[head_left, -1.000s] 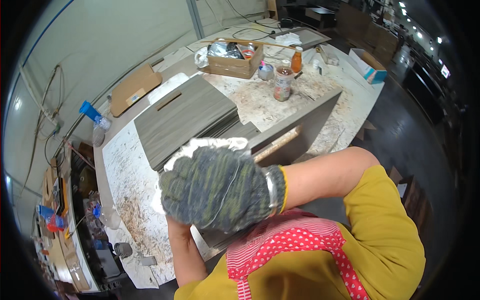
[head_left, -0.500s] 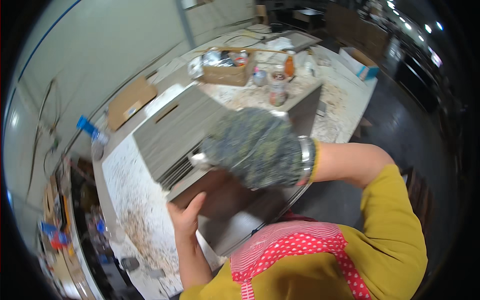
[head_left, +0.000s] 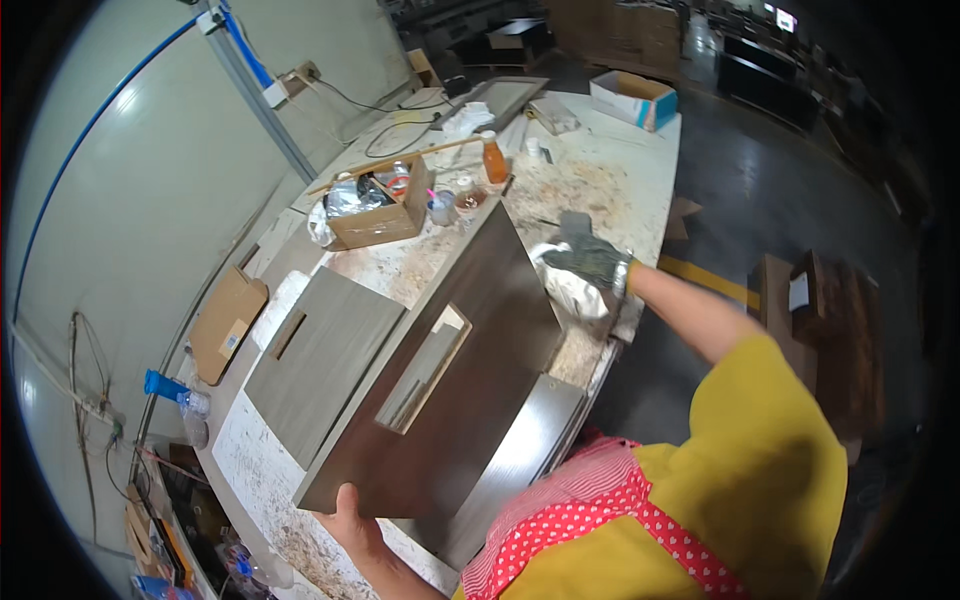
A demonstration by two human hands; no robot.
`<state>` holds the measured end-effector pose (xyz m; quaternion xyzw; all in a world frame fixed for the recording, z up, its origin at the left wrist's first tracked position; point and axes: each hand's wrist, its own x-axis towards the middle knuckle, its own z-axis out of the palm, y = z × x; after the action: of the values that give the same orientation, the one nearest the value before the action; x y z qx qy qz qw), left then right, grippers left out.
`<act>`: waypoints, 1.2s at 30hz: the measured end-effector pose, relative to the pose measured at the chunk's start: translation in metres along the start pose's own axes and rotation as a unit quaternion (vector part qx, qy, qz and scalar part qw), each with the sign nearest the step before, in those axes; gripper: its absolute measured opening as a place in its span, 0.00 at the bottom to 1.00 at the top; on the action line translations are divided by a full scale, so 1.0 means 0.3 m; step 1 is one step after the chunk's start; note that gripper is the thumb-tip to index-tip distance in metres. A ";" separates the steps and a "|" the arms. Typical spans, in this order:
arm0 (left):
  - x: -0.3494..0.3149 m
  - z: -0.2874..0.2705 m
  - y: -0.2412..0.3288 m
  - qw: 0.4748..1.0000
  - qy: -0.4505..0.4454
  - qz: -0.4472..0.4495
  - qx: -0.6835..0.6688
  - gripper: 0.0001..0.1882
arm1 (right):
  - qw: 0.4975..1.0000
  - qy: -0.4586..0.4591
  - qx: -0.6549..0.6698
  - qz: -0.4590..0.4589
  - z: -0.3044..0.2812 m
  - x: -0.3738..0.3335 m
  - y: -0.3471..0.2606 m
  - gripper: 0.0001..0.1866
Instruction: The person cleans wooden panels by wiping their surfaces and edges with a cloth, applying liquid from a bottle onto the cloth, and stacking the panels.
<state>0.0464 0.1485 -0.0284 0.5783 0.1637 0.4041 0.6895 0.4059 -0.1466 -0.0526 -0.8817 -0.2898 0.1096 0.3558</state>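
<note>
A brown-faced wooden panel with a rectangular slot stands tilted on edge in front of me. My left hand, bare, grips its near lower-left corner, the thumb on the brown face. Beyond the panel's right end, my right hand wears a dark grey-green glove. A crumpled white cloth hangs bunched from it; the finger details are blurred. By its fingertips lies a small flat grey piece. Behind the upright panel rests a stack of grey wood-grain panels, the top one slotted too.
The white worktable is strewn with sawdust. At its back stand a cardboard box of odds and ends, an orange bottle and a white-and-blue carton. Another grey panel lies flat by my apron. Brown boxes stand right.
My right hand has moved from over the panel's top edge out to the right with the cloth. The panel's brown face and slot now show fully. My left hand keeps its corner hold.
</note>
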 end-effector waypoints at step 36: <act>-0.162 -0.180 0.167 0.973 -0.083 0.002 0.214 0.22 | 0.941 0.000 0.009 -0.339 0.149 0.011 0.078 0.10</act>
<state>-0.0397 0.1484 -0.0087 0.7444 0.1877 0.3118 0.5598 0.4009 -0.1329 -0.1011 -0.7281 -0.5706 -0.0150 0.3795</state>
